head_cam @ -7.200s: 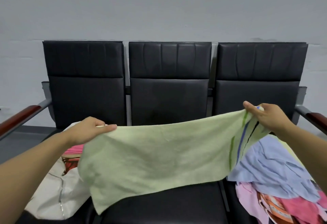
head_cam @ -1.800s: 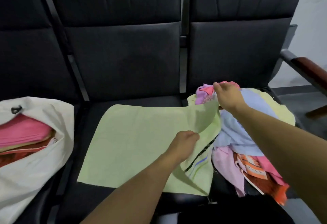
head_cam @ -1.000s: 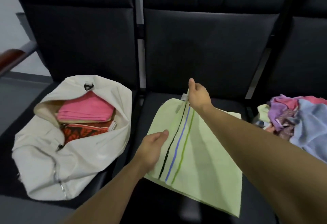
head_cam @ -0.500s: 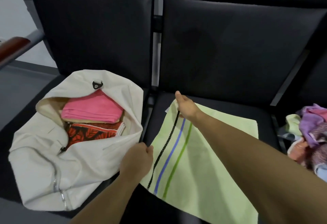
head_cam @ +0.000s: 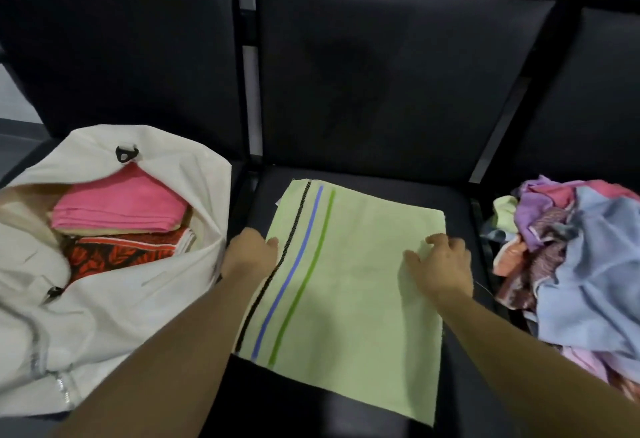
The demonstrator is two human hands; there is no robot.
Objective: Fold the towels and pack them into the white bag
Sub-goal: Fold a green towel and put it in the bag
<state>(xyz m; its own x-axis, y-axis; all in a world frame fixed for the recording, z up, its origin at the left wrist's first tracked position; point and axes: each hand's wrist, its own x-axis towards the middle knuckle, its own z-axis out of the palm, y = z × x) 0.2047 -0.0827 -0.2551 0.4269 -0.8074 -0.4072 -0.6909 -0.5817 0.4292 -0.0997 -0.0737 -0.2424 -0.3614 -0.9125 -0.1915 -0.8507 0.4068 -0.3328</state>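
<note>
Folding green towel (head_cam: 349, 275) on middle seat (head_cam: 457, 351), between white bag (head_cam: 114, 316) and loose towel pile (head_cam: 575, 264). Towel lies flat, long way running from me toward seat back. My left hand (head_cam: 251, 255) touches striped left edge, fingers look loosely curled, grip I cannot tell. My right hand (head_cam: 440, 266) rests flat near right edge, fingers spread, holding nothing. I think next fold goes across, either hand can start. Bag open, pink towel (head_cam: 117, 207) on top, red patterned towel (head_cam: 117, 250) under it.
</note>
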